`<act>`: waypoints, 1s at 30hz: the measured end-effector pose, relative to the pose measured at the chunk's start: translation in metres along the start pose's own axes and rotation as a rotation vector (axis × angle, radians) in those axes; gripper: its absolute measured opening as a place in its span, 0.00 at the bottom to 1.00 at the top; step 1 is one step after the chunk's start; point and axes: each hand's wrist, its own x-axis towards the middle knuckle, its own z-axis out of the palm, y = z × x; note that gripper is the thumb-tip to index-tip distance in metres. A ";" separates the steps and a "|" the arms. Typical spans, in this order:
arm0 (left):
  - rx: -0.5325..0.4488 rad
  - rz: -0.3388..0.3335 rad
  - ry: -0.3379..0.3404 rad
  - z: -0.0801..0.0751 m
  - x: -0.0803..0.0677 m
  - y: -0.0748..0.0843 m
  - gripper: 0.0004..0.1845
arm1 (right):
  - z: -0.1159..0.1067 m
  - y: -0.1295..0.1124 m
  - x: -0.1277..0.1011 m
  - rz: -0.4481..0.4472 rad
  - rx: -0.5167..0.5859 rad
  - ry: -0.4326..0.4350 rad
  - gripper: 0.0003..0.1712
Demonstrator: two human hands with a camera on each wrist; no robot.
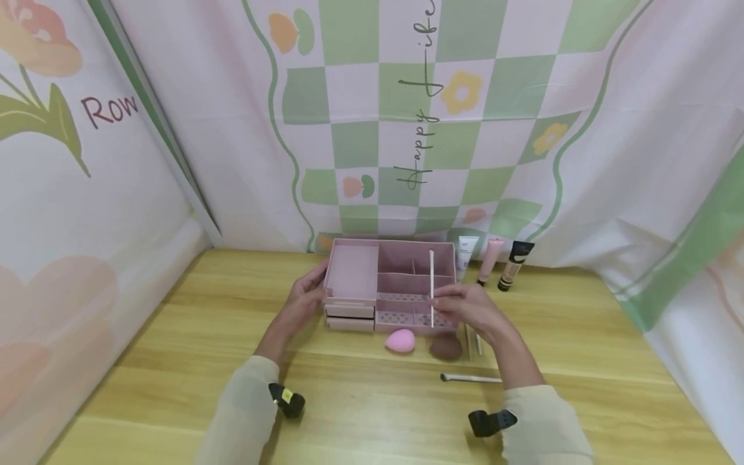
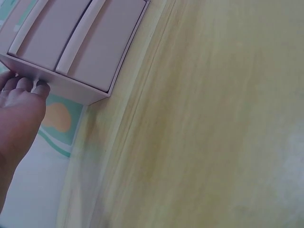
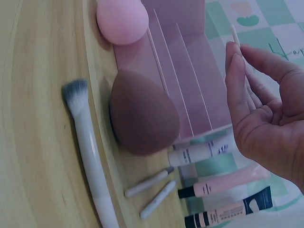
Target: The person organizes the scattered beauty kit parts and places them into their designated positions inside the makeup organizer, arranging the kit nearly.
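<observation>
A pink desktop organizer (image 1: 351, 271) with two drawers at its left and open compartments at its right stands at the back of the table. My left hand (image 1: 301, 300) rests against its left side, fingertips on the outer wall (image 2: 66, 88). Over the right compartments, my right hand (image 1: 473, 309) pinches a slim white makeup brush (image 1: 432, 284) between thumb and fingers, nearly upright in the head view. Its lower end is over the front compartments. In the right wrist view only a short piece of the brush (image 3: 235, 35) shows above the fingertips.
In front of the organizer lie a pink makeup sponge (image 1: 401, 341) and a brown one (image 3: 145, 114). A larger brush (image 1: 469, 378) lies nearer, two slim brushes (image 3: 149, 183) to the right. White (image 1: 467, 255), pink (image 1: 491, 258) and black-and-beige (image 1: 514, 266) tubes stand behind, near the curtain.
</observation>
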 end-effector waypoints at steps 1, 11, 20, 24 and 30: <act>-0.003 -0.002 0.001 0.000 0.000 0.000 0.39 | 0.001 -0.001 0.001 0.000 -0.005 0.002 0.26; -0.007 -0.001 -0.002 0.001 0.000 0.002 0.39 | 0.016 -0.015 0.012 -0.003 0.047 -0.009 0.26; -0.012 -0.001 0.004 0.000 0.000 0.000 0.39 | 0.030 -0.029 0.017 0.016 0.040 -0.013 0.28; -0.011 0.001 0.010 0.000 0.001 0.001 0.39 | 0.034 -0.032 0.019 0.031 0.048 -0.007 0.27; -0.011 0.004 0.005 0.001 0.001 0.001 0.39 | 0.042 -0.036 0.025 0.012 0.040 0.004 0.25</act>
